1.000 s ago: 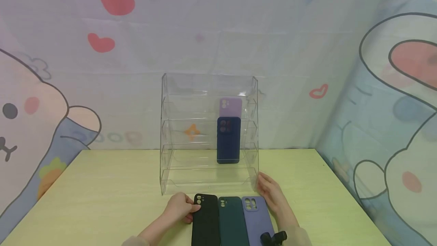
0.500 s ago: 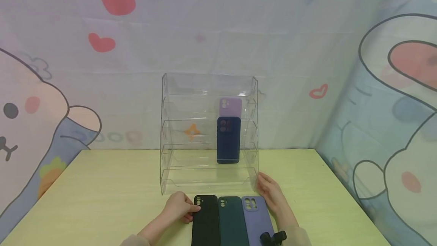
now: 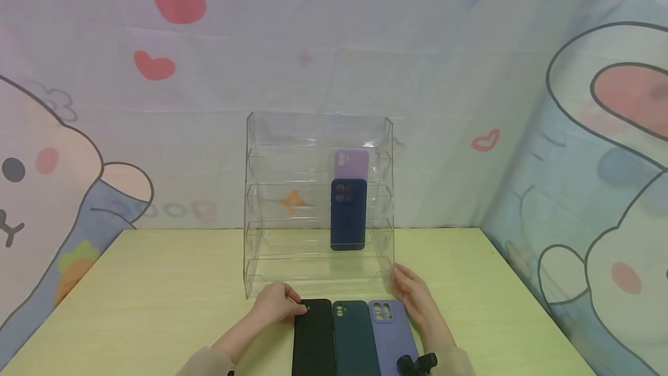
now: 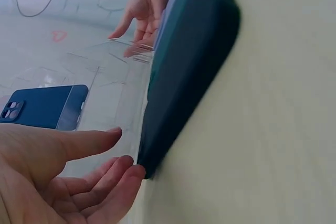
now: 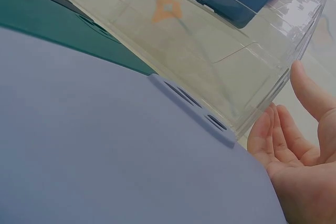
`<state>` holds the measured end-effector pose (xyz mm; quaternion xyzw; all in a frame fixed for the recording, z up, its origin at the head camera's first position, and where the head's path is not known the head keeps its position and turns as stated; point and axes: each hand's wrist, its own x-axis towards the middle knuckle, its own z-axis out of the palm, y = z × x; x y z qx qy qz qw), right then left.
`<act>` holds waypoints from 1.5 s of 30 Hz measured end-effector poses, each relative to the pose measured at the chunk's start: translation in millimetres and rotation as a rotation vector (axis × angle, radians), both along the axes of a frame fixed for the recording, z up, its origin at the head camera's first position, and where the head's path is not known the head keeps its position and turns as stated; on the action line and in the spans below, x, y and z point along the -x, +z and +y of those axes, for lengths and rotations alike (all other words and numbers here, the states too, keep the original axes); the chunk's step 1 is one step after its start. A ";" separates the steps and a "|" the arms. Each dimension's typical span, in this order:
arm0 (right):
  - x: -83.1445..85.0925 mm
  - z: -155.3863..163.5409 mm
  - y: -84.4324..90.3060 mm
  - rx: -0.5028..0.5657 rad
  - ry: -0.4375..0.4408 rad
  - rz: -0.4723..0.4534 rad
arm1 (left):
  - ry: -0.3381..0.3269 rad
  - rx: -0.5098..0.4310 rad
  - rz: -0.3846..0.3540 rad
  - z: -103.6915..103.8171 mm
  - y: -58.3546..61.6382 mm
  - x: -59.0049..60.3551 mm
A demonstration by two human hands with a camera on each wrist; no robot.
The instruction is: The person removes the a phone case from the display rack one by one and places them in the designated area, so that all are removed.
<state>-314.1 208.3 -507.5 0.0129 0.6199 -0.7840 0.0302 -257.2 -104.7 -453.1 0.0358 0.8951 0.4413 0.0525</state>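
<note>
My left hand (image 3: 275, 305) is at the upper left corner of a black phone case (image 3: 313, 335) lying on the table. In the left wrist view its fingertips (image 4: 137, 170) meet the case's end, while the thumb stands apart from it. A dark green phone case (image 3: 357, 335) and a lavender phone case (image 3: 394, 332) lie side by side to the right. My right hand (image 3: 416, 297) rests with fairly straight fingers against the right side of a clear tiered rack (image 3: 292, 276). A navy phone case (image 3: 348, 213) stands in the rack, partly covering a light purple phone case (image 3: 352, 162) behind.
The pale yellow table (image 3: 167, 289) runs back to a printed cloth backdrop (image 3: 292, 33) with hearts and cartoon animals. The rack stands just beyond the row of cases. A small black device (image 3: 417, 364) at the right wrist overlaps the lavender case.
My left hand has moved slightly forward to the black case's corner, now covering most of its camera cutout. The case's far end has shifted slightly nearer. My right hand stays at the rack's side.
</note>
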 end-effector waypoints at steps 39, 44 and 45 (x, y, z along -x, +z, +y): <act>0.0 -1.6 -0.2 0.019 -0.012 -0.001 | 0.004 -0.470 0.338 39.1 86.7 100.4; 1.0 -0.5 -0.6 0.024 -0.010 0.003 | 0.026 -0.477 0.353 43.4 95.5 105.1; 1.2 -0.1 -1.0 0.028 -0.008 0.006 | 0.022 -0.473 0.354 44.3 96.1 106.5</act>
